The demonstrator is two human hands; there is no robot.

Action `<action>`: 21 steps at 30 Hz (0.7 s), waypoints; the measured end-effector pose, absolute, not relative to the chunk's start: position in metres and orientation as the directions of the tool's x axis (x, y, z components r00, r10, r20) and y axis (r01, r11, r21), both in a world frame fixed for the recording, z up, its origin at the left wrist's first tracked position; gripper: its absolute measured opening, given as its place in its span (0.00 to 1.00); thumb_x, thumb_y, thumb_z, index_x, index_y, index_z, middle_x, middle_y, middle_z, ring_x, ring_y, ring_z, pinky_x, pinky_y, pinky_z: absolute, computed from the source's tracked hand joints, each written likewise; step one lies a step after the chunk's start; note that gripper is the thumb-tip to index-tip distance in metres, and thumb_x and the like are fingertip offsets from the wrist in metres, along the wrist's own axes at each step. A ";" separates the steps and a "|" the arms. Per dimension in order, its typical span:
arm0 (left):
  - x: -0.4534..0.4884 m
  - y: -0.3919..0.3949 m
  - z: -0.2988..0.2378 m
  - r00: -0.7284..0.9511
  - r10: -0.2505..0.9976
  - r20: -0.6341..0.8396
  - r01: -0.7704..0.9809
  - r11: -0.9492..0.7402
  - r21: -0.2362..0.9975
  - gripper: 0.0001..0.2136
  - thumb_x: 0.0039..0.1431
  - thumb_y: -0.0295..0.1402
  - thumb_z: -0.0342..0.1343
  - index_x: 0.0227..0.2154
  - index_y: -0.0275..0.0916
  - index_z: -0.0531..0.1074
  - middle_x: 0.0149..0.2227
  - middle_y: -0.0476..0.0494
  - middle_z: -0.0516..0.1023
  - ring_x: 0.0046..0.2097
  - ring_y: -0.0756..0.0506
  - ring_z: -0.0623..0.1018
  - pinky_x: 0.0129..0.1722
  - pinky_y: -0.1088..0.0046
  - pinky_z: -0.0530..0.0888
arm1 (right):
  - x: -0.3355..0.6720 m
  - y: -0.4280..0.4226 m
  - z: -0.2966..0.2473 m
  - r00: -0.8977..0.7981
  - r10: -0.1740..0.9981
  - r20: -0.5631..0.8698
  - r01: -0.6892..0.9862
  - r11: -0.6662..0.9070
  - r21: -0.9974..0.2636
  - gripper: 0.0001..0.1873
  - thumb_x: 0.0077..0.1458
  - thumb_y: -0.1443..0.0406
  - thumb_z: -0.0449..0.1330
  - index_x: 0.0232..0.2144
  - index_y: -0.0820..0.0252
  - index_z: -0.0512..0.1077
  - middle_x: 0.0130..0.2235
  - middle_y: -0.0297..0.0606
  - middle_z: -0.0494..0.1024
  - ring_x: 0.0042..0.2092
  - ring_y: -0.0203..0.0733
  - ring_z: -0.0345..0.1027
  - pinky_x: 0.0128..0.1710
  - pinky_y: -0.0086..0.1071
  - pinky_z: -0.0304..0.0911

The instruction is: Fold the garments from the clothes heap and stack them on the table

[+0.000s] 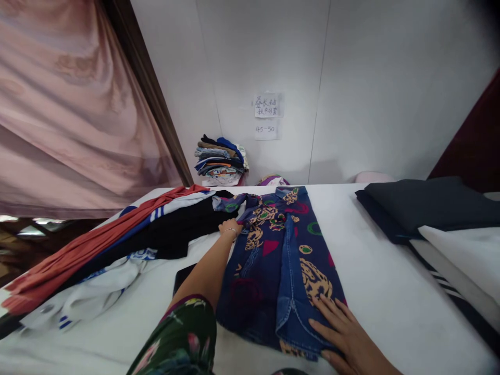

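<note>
A dark blue denim shirt (269, 271) with tan, red and green patterns lies front up, its collar toward the far table edge. My left hand (230, 227), wearing a thin bracelet, is closed on the shirt's left side near the sleeve (230, 203). That sleeve reaches out toward the clothes on the left. Flat on the lower right of the shirt, close to the hem, rests my right hand (341, 330) with its fingers stretched out. A dark item, mostly hidden, shows beside my left forearm.
Orange (97, 239), black (167, 229) and white (89, 302) garments lie loosely along the left of the white table (375, 291). Folded dark clothes (437, 205) and a white garment (469, 250) are at right. Beyond the table stands a stack of folded clothes (221, 159).
</note>
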State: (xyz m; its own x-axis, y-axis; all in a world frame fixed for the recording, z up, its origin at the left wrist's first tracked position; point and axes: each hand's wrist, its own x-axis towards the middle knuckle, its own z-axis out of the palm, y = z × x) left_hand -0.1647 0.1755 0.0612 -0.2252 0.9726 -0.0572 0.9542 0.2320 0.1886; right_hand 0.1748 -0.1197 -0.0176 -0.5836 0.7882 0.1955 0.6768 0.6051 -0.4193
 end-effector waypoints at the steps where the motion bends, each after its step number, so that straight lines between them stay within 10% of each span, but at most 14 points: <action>1: -0.165 0.176 0.063 -0.222 0.973 -0.061 0.956 0.229 0.183 0.16 0.52 0.42 0.55 0.41 0.38 0.75 0.47 0.32 0.77 0.52 0.33 0.73 0.48 0.57 0.68 | 0.175 -0.120 -0.017 -0.584 0.784 0.209 0.674 0.612 -0.414 0.36 0.53 0.55 0.59 0.61 0.28 0.50 0.64 0.32 0.51 0.61 0.64 0.51 0.55 0.65 0.52; 13: -0.130 0.171 0.187 -0.001 0.985 0.170 0.993 -0.019 0.114 0.13 0.53 0.29 0.51 0.42 0.37 0.73 0.47 0.35 0.76 0.50 0.37 0.75 0.46 0.65 0.70 | 0.173 -0.126 0.016 -0.499 0.866 0.039 0.608 0.381 -0.696 0.32 0.52 0.52 0.60 0.58 0.25 0.56 0.65 0.26 0.53 0.66 0.56 0.43 0.62 0.60 0.36; 21: -0.016 0.032 0.186 0.578 0.791 0.199 0.815 -0.574 -0.086 0.13 0.60 0.25 0.43 0.43 0.36 0.70 0.42 0.34 0.72 0.48 0.39 0.72 0.47 0.60 0.68 | 0.198 -0.064 0.035 -0.080 0.986 -0.148 -0.027 -0.150 -0.988 0.28 0.52 0.51 0.62 0.53 0.56 0.70 0.58 0.45 0.69 0.60 0.52 0.60 0.62 0.50 0.51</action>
State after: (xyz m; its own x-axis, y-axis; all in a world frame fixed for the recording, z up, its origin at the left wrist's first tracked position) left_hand -0.0159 0.0322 0.1863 0.5782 0.7913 0.1989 0.8145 -0.5738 -0.0856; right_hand 0.1980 -0.0638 0.0354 -0.0801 0.9858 -0.1478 -0.0270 -0.1503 -0.9883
